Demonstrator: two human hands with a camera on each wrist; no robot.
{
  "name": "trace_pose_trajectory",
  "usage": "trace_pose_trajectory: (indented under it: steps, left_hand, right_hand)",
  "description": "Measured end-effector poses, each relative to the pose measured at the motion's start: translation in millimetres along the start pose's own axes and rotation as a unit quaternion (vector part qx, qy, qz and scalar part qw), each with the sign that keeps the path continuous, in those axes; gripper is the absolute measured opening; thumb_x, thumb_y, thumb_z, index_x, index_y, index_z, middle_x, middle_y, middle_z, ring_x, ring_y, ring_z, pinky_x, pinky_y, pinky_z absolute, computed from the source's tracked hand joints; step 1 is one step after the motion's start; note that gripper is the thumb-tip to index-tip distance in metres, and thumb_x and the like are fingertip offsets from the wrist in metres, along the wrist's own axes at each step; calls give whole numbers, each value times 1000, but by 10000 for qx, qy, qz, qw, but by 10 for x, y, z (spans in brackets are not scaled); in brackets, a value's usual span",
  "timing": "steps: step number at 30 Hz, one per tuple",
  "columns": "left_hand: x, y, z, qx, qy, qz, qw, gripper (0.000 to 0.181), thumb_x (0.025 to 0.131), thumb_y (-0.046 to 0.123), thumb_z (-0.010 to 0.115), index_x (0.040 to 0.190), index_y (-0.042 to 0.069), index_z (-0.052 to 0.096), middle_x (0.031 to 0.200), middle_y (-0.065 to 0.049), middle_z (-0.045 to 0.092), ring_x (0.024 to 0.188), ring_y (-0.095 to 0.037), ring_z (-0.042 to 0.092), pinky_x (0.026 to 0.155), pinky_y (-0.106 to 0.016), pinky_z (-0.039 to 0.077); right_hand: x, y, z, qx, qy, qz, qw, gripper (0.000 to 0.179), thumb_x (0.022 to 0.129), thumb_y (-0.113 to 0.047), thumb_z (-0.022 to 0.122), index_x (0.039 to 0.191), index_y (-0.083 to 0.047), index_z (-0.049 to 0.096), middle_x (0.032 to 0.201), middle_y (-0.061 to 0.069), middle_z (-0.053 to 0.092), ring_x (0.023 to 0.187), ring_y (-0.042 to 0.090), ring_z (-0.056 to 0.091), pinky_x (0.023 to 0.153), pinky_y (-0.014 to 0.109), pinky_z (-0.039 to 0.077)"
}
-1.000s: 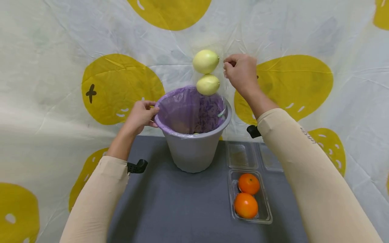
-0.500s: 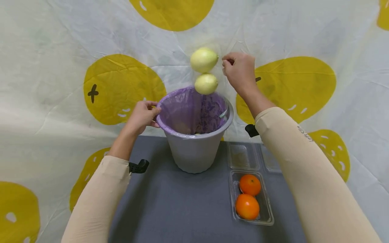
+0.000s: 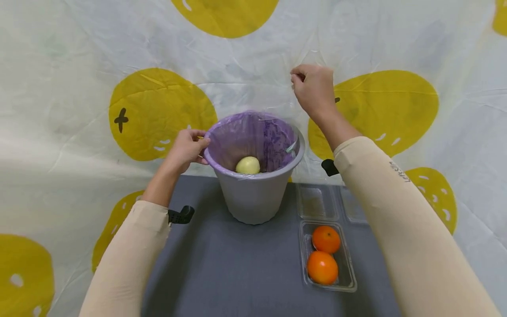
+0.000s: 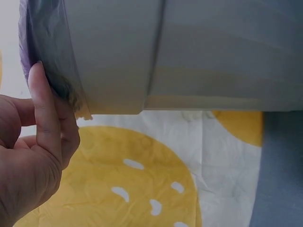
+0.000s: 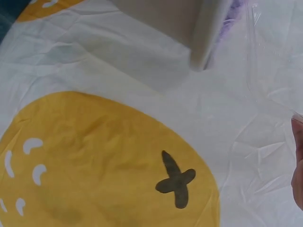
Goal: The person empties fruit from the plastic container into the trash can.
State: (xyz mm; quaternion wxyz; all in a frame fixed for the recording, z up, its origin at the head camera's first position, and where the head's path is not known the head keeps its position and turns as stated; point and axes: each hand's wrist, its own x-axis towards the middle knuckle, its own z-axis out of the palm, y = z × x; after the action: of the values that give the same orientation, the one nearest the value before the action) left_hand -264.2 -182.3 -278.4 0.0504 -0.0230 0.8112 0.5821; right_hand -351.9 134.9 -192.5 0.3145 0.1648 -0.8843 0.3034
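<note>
A grey trash can (image 3: 253, 200) lined with a purple trash bag (image 3: 233, 136) stands upright near the back of the grey table. A pale yellow lemon (image 3: 248, 165) shows inside it. With fingers and thumb, my left hand (image 3: 186, 149) grips the lined rim on the left side; the left wrist view shows those fingers (image 4: 45, 109) against the bag and can. Above the can's right side, my right hand (image 3: 314, 90) holds a clear plastic container (image 5: 272, 52) by its edge. The container is tilted and hard to make out in the head view.
Two oranges (image 3: 322, 267) sit in a clear plastic container (image 3: 346, 286) on the table's right. Behind it lie two more clear containers, one (image 3: 317, 202) beside the can and one (image 3: 352, 209) partly behind my right sleeve. A fruit-patterned cloth (image 3: 245, 57) hangs behind.
Two lemons that were above the trash can at the tilted container have dropped; one now shows inside the can, and I cannot see the other. Both hands stay nearly in place.
</note>
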Motion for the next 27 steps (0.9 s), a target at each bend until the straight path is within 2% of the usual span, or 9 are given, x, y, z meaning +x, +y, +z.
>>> trace_pose_trajectory:
  steps: [4,7,10,12,16,20,22,25,27]
  left_hand:
    - [9,-6,-2,-65,13,-27,10000,48,107,13,56,150,-5,46,119,-22,55,69,-15,65,55,-25,61]
    - [16,-8,4,-71,-7,-27,10000,49,107,14,56,151,-5,46,119,-22,55,69,-15,65,56,-25,61]
    - [22,-3,3,-64,5,-31,10000,50,107,14,57,151,-5,46,119,-22,54,69,-15,65,56,-25,61]
    - [27,3,-1,-55,8,-26,10000,50,107,14,57,151,-4,46,120,-22,54,69,-15,65,56,-25,61]
    - [36,15,-7,-41,15,-10,10000,49,107,15,57,151,-3,47,119,-21,54,69,-15,65,57,-25,61]
    - [43,9,-12,-37,20,-21,10000,48,107,14,56,151,-3,47,118,-21,53,69,-15,64,56,-25,61]
    - [47,7,-14,-30,26,-29,10000,48,107,14,56,151,-3,47,118,-21,53,69,-15,64,56,-25,61]
    - [47,12,-9,-20,13,-22,10000,49,107,14,56,151,-4,46,118,-21,54,70,-15,64,56,-25,61]
    - [48,14,-7,-15,12,-7,10000,48,107,14,56,151,-5,46,117,-21,54,70,-15,65,56,-25,61]
  right_hand:
    - [-5,-15,-36,209,127,91,9997,26,103,-13,59,113,-2,80,107,14,79,92,24,76,88,30,62]
    - [-37,17,-95,513,252,329,9978,25,102,-13,59,109,-1,80,102,14,79,80,12,73,76,18,59]
    - [-86,97,-163,969,323,613,9929,25,101,-15,61,108,0,80,97,13,77,71,3,67,70,11,57]
    - [-120,161,-213,1310,350,838,9872,26,101,-16,62,109,2,79,94,11,75,70,3,66,69,11,57]
    - [-183,287,-327,2043,358,1301,9696,26,99,-16,66,112,3,77,89,6,71,73,11,68,69,12,59]
    - [-268,389,-443,2965,489,1682,9388,19,96,-10,69,105,5,78,83,5,70,69,14,69,67,18,61]
    - [-330,434,-499,3236,604,1762,9277,12,94,-7,70,97,3,78,79,4,70,65,13,69,65,20,61]
    - [-443,516,-576,3462,738,1754,9186,9,93,-3,69,89,0,77,76,3,70,61,11,68,62,20,61]
    - [-516,583,-619,3712,809,1757,9082,9,92,0,69,87,-1,77,74,4,71,60,11,68,60,21,61]
